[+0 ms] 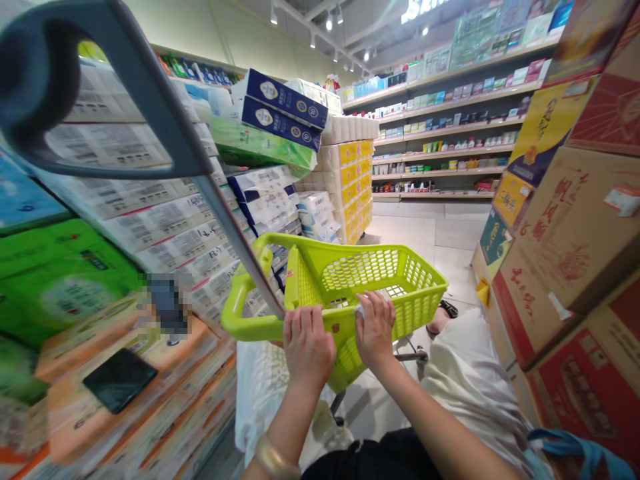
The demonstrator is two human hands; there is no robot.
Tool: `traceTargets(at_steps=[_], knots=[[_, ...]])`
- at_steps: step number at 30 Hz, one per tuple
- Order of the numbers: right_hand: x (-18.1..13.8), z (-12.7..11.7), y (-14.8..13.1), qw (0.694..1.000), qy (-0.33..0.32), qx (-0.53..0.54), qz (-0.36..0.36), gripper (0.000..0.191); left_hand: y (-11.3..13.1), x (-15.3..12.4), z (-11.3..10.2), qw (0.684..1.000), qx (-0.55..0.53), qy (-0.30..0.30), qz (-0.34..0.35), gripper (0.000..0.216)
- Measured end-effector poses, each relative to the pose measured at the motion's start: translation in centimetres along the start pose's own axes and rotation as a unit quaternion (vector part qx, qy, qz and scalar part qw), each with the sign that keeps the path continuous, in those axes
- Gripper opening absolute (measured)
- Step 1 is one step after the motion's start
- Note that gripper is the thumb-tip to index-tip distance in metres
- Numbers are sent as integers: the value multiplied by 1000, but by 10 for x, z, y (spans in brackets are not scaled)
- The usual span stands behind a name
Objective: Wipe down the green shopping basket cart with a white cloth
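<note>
A lime-green plastic shopping basket (400, 267) on wheels stands in front of me in a shop aisle, its grey pull handle (150, 100) rising up to the left. My left hand (307, 347) grips the basket's near rim, fingers curled over it. Beside it, my right hand (375, 330) is closed on a small white cloth or tissue (361, 308) pressed against the same rim. The inside of the basket looks bare as far as it shows.
Stacked packs of tissue and paper rolls (150, 227) crowd the left, with a dark phone (119, 379) lying on an orange pack. Tall cardboard boxes (565, 247) wall the right. Tiled floor (430, 233) runs ahead to stocked shelves (445, 133).
</note>
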State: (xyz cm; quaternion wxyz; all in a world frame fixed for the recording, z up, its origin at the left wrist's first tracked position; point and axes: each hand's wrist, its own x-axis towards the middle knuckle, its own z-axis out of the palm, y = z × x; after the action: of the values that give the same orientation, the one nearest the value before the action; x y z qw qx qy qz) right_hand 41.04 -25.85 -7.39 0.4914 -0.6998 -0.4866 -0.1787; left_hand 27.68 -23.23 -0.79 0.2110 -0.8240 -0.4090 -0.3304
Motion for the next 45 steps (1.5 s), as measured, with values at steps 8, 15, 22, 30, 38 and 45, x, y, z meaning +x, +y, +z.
traceTargets(at_steps=[8,15,22,30,38,45], knots=[[2,3,-34,990,-65,88,-94,32,-2,0,5,999,-1,29,19,31],[4,-2,6,999,-22,7,-35,35,-1,-1,0,1000,5,-3,22,39],[2,1,-23,995,-48,59,-58,37,2,0,1,1000,-8,-5,9,37],[2,-4,16,1000,-14,-4,-23,36,-1,-3,5,1000,-3,13,21,40],[-3,1,-21,994,-48,77,-65,39,4,-3,4,1000,-13,3,-5,36],[-2,-5,-3,992,-54,66,-88,41,0,-7,4,1000,-20,6,17,42]])
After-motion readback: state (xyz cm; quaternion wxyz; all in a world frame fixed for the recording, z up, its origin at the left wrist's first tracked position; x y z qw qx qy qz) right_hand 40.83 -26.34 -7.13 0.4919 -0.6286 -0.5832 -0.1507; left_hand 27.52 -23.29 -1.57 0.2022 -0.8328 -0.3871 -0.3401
